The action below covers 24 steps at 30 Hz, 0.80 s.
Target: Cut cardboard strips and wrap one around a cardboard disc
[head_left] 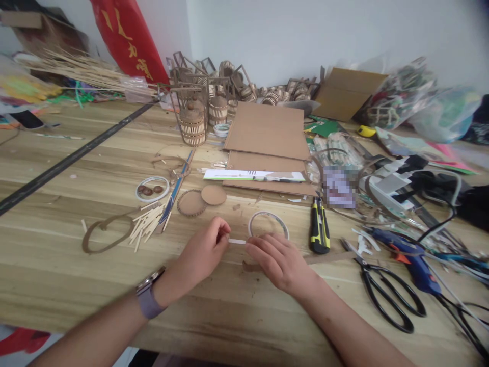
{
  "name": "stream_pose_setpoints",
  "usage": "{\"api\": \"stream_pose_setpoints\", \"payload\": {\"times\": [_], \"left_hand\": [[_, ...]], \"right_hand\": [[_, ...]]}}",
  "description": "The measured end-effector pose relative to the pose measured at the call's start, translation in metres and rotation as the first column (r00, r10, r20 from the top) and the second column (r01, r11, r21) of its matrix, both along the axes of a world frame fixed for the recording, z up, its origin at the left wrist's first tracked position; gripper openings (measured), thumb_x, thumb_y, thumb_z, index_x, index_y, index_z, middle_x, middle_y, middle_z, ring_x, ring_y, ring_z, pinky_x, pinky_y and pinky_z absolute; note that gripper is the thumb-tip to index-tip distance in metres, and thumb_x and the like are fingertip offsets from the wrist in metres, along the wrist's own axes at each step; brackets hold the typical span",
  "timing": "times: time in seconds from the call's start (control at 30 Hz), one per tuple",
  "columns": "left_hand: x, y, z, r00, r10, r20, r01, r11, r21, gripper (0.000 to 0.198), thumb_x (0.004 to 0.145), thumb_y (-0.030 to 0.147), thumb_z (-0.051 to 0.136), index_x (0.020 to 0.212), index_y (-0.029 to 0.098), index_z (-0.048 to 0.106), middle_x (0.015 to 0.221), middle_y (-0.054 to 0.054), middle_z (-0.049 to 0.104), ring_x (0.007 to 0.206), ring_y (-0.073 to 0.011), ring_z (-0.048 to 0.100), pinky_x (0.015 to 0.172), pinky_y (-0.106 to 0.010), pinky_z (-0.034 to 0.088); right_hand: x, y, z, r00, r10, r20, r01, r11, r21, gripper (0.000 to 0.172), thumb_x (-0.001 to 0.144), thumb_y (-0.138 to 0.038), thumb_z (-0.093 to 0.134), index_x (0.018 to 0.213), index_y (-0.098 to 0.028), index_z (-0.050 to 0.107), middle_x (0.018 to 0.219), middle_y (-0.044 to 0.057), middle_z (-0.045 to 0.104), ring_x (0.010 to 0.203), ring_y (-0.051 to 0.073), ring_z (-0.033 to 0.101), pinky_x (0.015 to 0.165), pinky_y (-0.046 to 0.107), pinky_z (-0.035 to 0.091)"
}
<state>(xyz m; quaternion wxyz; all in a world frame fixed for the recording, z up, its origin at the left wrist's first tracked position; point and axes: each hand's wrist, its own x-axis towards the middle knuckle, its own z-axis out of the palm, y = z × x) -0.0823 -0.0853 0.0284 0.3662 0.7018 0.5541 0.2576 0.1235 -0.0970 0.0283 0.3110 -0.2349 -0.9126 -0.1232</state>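
Note:
A short thin white strip (237, 241) spans the gap between my two hands. My left hand (206, 247) pinches its left end between thumb and fingers. My right hand (278, 260) has its fingers closed over the other end. Just behind the right hand lies a white ring-shaped roll of tape (287, 229), partly covered by the fingers. A brown cardboard strip (330, 258) runs under and past the right hand on the table. Two round cardboard discs (214, 194) lie beyond my left hand, one with a ridged edge.
Scissors (382, 290), a blue glue gun (410, 260) and a yellow-black utility knife (320, 227) lie to the right. Wooden sticks (147, 224) and a curled brown strip (89, 237) are on the left. Cardboard sheets (267, 130) and small slatted buckets (192, 127) stand behind.

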Motion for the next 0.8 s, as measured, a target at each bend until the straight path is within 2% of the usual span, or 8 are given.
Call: {"api": "stream_pose_setpoints", "payload": {"times": [0.1,0.23,0.37,0.5,0.63,0.67,0.73,0.8], "left_hand": [[-0.004,0.004,-0.003,0.999,0.023,-0.038,-0.022,0.999,0.036,0.005,0.085,0.022,0.043,0.083,0.023,0.046,0.074,0.000,0.057,0.069,-0.0194,0.056,0.064,-0.030,0.040],[-0.014,0.013,-0.007,0.993,0.095,-0.068,-0.090,0.993,0.073,0.004,0.085,0.022,0.041,0.081,0.024,0.042,0.072,0.001,0.054,0.068,-0.0196,0.054,0.063,-0.029,0.038],[-0.012,0.014,-0.006,0.998,0.058,-0.013,-0.056,0.994,0.093,0.004,0.085,0.022,0.038,0.082,0.024,0.041,0.074,0.001,0.055,0.067,-0.0184,0.053,0.062,-0.028,0.037],[-0.006,0.007,-0.002,0.998,0.012,0.054,-0.014,0.999,0.037,0.004,0.087,0.026,0.044,0.087,0.023,0.045,0.069,0.003,0.057,0.061,-0.0172,0.053,0.060,-0.028,0.036],[-0.010,0.001,0.004,0.999,0.014,0.030,-0.014,1.000,0.022,0.024,0.088,0.040,0.058,0.103,0.021,0.055,0.049,0.009,0.043,0.047,-0.0151,0.044,0.053,-0.026,0.030],[-0.012,-0.001,0.006,0.999,-0.014,0.039,0.011,0.997,0.071,0.026,0.088,0.043,0.059,0.103,0.021,0.059,0.050,0.009,0.043,0.048,-0.0149,0.044,0.053,-0.026,0.032],[-0.014,-0.004,0.009,0.983,-0.165,0.080,0.145,0.966,0.215,0.029,0.088,0.046,0.063,0.100,0.020,0.065,0.061,0.003,0.056,0.058,-0.0167,0.054,0.061,-0.028,0.040],[-0.013,-0.006,0.010,0.922,-0.383,0.058,0.342,0.876,0.341,0.028,0.087,0.046,0.067,0.099,0.020,0.070,0.086,-0.005,0.068,0.078,-0.0203,0.062,0.075,-0.030,0.046]], "right_hand": [[0.005,0.000,-0.004,1.000,-0.005,-0.018,0.005,1.000,0.003,0.025,0.094,-0.009,0.048,0.119,-0.012,0.051,0.091,0.011,0.071,0.074,0.017,0.063,0.066,0.031,0.050],[0.014,0.004,-0.011,0.992,-0.086,-0.093,0.086,0.996,-0.002,0.032,0.093,-0.004,0.046,0.124,-0.013,0.048,0.095,0.011,0.070,0.081,0.018,0.062,0.071,0.032,0.051],[0.016,0.008,-0.015,0.991,-0.088,-0.098,0.091,0.996,0.027,0.031,0.091,-0.002,0.049,0.121,-0.011,0.048,0.094,0.012,0.070,0.081,0.019,0.060,0.071,0.032,0.050],[0.015,0.009,-0.015,0.992,-0.089,-0.087,0.091,0.995,0.028,0.030,0.091,-0.002,0.050,0.120,-0.010,0.049,0.094,0.012,0.069,0.082,0.019,0.061,0.072,0.032,0.050],[0.017,0.009,-0.016,0.988,-0.123,-0.095,0.125,0.992,0.010,0.031,0.092,-0.004,0.049,0.122,-0.012,0.048,0.093,0.010,0.070,0.079,0.018,0.060,0.070,0.031,0.049],[0.018,0.009,-0.016,0.986,-0.134,-0.100,0.135,0.991,0.006,0.031,0.093,-0.004,0.049,0.123,-0.012,0.048,0.093,0.010,0.070,0.078,0.018,0.060,0.069,0.031,0.049],[0.019,0.009,-0.018,0.981,-0.157,-0.111,0.158,0.987,0.002,0.033,0.093,-0.005,0.048,0.125,-0.014,0.048,0.092,0.009,0.070,0.077,0.018,0.061,0.068,0.031,0.048],[0.018,0.010,-0.019,0.975,-0.181,-0.127,0.182,0.983,-0.002,0.034,0.092,-0.005,0.049,0.125,-0.015,0.048,0.091,0.008,0.070,0.075,0.017,0.062,0.067,0.031,0.047]]}}
